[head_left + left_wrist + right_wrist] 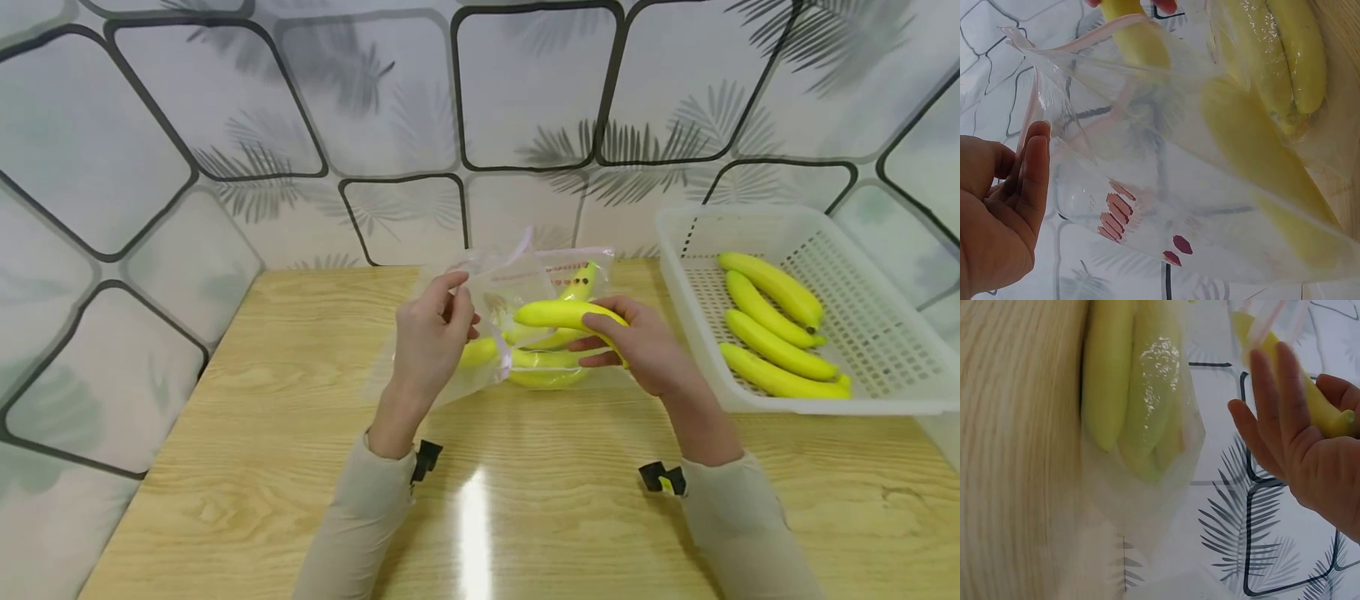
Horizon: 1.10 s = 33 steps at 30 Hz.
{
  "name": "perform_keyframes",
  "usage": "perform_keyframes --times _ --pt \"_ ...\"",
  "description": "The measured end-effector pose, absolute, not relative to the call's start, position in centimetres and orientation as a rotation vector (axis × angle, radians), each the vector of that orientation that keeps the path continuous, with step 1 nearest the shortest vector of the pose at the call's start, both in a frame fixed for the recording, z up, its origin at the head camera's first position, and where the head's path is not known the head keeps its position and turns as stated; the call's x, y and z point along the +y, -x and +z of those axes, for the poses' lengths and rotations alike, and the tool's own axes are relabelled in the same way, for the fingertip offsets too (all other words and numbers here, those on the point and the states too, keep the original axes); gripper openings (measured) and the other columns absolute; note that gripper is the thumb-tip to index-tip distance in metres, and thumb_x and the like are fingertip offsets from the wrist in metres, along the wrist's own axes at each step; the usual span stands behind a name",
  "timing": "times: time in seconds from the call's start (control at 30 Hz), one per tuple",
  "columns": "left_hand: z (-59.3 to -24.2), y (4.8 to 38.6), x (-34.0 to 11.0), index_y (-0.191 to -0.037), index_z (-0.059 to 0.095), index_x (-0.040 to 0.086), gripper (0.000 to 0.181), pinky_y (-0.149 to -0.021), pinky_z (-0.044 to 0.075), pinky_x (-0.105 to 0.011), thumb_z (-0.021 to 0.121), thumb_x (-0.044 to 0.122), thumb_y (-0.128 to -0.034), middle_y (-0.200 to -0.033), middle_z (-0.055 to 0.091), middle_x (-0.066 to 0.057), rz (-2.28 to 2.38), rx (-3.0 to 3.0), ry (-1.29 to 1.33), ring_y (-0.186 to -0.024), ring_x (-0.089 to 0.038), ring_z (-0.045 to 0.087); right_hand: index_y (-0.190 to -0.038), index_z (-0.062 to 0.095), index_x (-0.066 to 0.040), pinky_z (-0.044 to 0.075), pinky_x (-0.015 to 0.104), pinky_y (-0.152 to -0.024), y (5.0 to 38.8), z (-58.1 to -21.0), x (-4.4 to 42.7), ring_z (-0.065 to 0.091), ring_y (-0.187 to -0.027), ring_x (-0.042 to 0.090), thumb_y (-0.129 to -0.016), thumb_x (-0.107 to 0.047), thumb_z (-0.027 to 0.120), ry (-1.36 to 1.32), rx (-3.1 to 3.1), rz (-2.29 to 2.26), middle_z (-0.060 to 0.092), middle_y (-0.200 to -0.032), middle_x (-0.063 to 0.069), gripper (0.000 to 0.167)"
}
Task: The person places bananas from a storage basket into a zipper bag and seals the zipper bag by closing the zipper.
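Observation:
My left hand (pixel 429 337) pinches the edge of a clear zip bag (pixel 525 268); in the left wrist view the fingers (pixel 1036 156) lie against the pink-rimmed mouth of the bag (pixel 1147 219). One banana shows inside it (pixel 1241 137). My right hand (pixel 654 348) grips a yellow banana (pixel 555 313), thumb on one side and fingers spread on the other. In the left wrist view, this banana's end (pixel 1138 40) is at the bag's mouth. Bagged bananas (pixel 547 371) lie just below on the table, also visible in the right wrist view (pixel 1147 381).
A white perforated basket (pixel 911 333) stands at the right with several bananas (pixel 780 354) in it. The wooden table (pixel 262 467) meets a patterned cloth backdrop (pixel 532 92) behind the bags.

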<state>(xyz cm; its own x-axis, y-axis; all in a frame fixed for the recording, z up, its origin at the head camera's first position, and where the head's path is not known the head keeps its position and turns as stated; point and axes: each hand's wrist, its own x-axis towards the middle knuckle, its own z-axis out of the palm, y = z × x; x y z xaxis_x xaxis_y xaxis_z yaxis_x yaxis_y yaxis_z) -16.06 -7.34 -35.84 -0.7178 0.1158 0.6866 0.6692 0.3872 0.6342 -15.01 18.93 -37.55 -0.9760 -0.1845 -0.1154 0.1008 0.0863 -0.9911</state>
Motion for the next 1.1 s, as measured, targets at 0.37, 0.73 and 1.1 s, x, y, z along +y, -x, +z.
perform_keyframes --times 0.37,0.73,1.1 --pt "-35.7 16.0 -7.1 -0.112 0.066 -0.009 0.022 -0.047 0.051 -0.017 0.051 -0.002 -0.0977 -0.063 0.066 -0.012 -1.297 -2.091 0.703 -0.048 -0.015 0.064 -0.136 0.036 0.009 0.062 0.036 -0.071 15.2 -38.2 17.9 0.075 -0.083 0.020 -0.104 -0.020 0.051 0.068 2.001 -2.027 0.052 -0.128 0.021 0.046" --pt "-35.8 16.0 -7.1 -0.110 0.066 -0.010 0.022 -0.047 0.051 -0.016 0.050 -0.003 -0.0971 -0.061 0.065 -0.012 -1.263 -2.084 0.726 -0.048 -0.016 0.064 -0.151 0.023 0.004 0.061 0.030 -0.066 15.2 -38.3 17.6 0.073 -0.075 0.016 -0.104 -0.020 0.050 0.034 1.947 -2.016 0.033 -0.147 0.029 0.059" --pt "-35.9 15.8 -6.9 -0.110 0.066 -0.011 0.021 -0.047 0.051 -0.016 0.051 -0.004 -0.0967 -0.061 0.065 -0.012 -1.248 -2.087 0.749 -0.048 -0.016 0.064 -0.155 0.017 0.002 0.060 0.025 -0.062 15.2 -38.8 17.5 0.070 -0.071 0.012 -0.105 -0.018 0.044 0.064 1.857 -2.016 0.029 -0.147 0.030 0.060"
